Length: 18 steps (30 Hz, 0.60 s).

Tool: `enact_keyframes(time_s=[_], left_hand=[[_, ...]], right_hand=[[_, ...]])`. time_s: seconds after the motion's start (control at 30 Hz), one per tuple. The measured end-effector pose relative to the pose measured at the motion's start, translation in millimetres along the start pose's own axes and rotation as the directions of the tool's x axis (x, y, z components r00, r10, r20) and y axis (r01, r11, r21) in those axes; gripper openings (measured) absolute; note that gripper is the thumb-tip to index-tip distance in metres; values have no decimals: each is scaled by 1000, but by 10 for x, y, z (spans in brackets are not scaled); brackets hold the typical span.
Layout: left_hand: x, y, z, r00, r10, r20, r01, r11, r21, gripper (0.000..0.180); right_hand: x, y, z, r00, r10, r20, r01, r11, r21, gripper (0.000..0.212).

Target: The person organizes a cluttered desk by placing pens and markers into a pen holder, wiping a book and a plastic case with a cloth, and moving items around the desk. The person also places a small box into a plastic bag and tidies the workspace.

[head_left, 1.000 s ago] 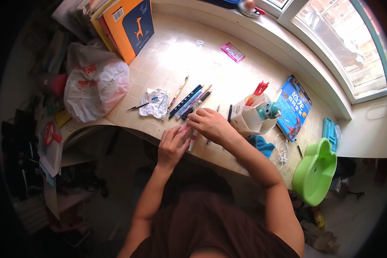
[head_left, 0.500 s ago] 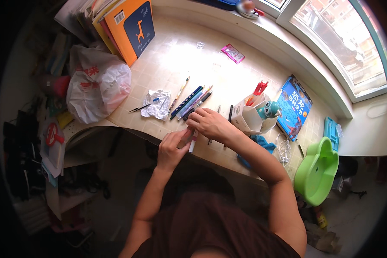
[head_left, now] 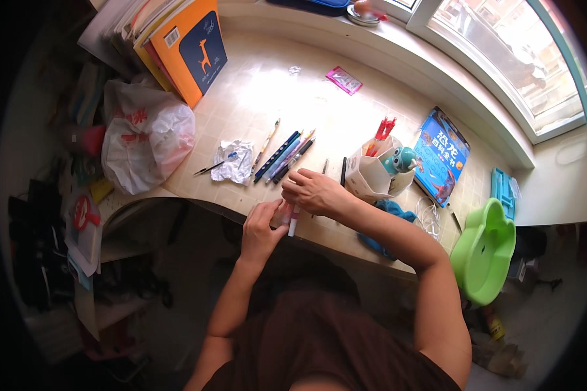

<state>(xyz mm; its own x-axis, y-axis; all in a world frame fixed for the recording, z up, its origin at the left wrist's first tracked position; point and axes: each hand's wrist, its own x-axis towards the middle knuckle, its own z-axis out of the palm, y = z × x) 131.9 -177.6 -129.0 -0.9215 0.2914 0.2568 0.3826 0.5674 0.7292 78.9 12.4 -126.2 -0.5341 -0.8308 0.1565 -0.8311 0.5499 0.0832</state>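
Observation:
At the near edge of the desk, my two hands are close together. A slim white and pink marker (head_left: 293,221) sticks out from under the curled fingers of my right hand (head_left: 316,194), pointing toward me; its far end is hidden. My left hand (head_left: 261,227) is bent just beside it, thumb tip close to the marker, and what its fingers pinch is partly hidden. Just beyond lies a row of several dark, blue and purple pens (head_left: 284,156). A pencil (head_left: 266,143) lies left of the row, near a crumpled white paper (head_left: 235,161) with a dark, thin pen (head_left: 212,167) beside it.
To the right stand a white hexagonal pen holder (head_left: 366,179) with red pens, a teal toy (head_left: 400,160), a blue book (head_left: 442,156) and a green basin (head_left: 482,251). At left are a white plastic bag (head_left: 147,137) and upright books (head_left: 192,55). A pink packet (head_left: 344,80) lies farther back.
The view has shifted slightly. My right hand has drawn a little toward me, away from the row of pens, and more of the marker's near end shows between my hands.

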Motion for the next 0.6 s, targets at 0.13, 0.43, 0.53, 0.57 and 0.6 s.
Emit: enact_keyframes(time_s=[0.13,0.43,0.53,0.57,0.6], left_hand=[[1,-33,30,999,-16,35,14,997,70,36],[-69,-31,-17,1000,-27,4,27,1000,-7,38],[-64,17,-126,981,107,-163,-123,988,-90,47],[-55,10,-130,962,146,-229,-174,979,-105,41],[-41,31,-137,944,151,-294,-210,960,-183,36]], right_hand=[[59,-14,-1,1000,-9,21,9,1000,-18,14],[17,-29,-71,998,-39,-53,39,999,6,11],[-39,-87,-376,989,83,-124,-73,994,76,11],[-83,-97,-535,972,147,-184,-128,985,111,7],[-124,-119,-698,963,199,-184,-168,971,172,8]])
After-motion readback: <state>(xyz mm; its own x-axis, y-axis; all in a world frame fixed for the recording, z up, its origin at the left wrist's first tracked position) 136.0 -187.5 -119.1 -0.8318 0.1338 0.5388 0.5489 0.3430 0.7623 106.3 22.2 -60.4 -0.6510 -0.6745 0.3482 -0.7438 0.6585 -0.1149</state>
